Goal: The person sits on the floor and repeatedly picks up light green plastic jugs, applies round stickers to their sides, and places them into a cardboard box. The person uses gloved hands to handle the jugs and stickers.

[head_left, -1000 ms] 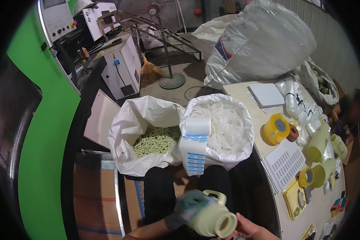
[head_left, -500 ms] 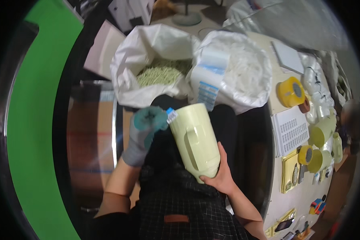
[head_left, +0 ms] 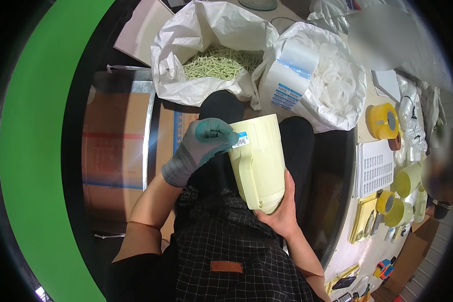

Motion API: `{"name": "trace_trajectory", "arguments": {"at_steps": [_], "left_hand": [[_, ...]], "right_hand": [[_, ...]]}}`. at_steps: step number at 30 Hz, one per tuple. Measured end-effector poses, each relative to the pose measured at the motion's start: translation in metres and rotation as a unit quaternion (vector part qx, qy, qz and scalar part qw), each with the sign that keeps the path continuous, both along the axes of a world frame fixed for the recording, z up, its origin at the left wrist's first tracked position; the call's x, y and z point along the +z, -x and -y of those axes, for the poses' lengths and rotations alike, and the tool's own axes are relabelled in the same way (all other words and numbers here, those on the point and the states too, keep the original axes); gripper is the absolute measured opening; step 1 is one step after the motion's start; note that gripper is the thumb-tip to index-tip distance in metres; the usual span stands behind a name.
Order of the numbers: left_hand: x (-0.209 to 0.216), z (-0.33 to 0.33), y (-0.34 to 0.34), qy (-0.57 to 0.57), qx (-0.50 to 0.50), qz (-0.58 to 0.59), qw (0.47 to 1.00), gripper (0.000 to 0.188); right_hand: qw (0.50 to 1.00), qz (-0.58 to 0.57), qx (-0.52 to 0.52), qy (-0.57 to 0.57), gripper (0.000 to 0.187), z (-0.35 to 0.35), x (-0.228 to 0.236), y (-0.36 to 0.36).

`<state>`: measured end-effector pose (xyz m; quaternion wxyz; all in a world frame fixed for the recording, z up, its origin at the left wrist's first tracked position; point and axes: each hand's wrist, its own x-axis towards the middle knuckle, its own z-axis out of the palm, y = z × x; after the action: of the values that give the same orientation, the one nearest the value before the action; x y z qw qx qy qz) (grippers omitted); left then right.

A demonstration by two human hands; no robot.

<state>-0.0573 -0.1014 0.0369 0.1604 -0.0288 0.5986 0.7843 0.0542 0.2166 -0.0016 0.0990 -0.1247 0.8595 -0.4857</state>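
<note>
At nine o'clock, out by the rim of the view, stands a green panel (head_left: 40,131), and inside it, still on the nine, a cardboard box (head_left: 118,141). The gloved left hand (head_left: 204,141) is curled, its fingers closed on the near edge of a small blue-and-white label (head_left: 241,139), just below the jug's wide end. At eleven o'clock a white sack (head_left: 171,50) holds green sticks (head_left: 216,64).

The pale yellow jug (head_left: 267,156) lies tilted over the person's lap, wide end at twelve o'clock, narrower end toward six, its handle (head_left: 247,176) facing left. I cannot tell whether the label is fully stuck to the wall. If it is not, a slip of the gloved fingers could lay it skewed or creased, or the glove could catch it and lift a corner.

At five o'clock the bare right hand (head_left: 281,214) grips the jug low down. Its hold is all at the narrow end, so a push from the left could roll or tip the smooth body.

At one o'clock a label roll (head_left: 297,63) rests on a second sack (head_left: 356,98) of white rings (head_left: 329,88); a knock could slide it off. From two to four o'clock, the worktop (head_left: 365,251) carries yellow tape (head_left: 379,121) and a printed sheet (head_left: 375,168).
</note>
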Motion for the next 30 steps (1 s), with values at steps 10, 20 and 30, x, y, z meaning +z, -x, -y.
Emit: {"name": "trace_trajectory", "arguments": {"at_steps": [10,20,30], "left_hand": [[0.021,0.001,-0.009,0.381,-0.011,-0.036,0.924,0.023],[-0.087,-0.044,-0.072,0.243,0.038,-0.181,0.952,0.07],[0.0,-0.106,-0.061,0.517,-0.097,-0.448,0.723,0.07]], "right_hand": [[0.994,-0.089,0.002,-0.066,0.135,0.014,0.007,-0.004],[0.938,0.051,-0.084,0.332,0.082,-0.06,0.093,0.066],[0.977,-0.109,-0.182,0.029,0.048,0.017,0.007,0.135]]}}
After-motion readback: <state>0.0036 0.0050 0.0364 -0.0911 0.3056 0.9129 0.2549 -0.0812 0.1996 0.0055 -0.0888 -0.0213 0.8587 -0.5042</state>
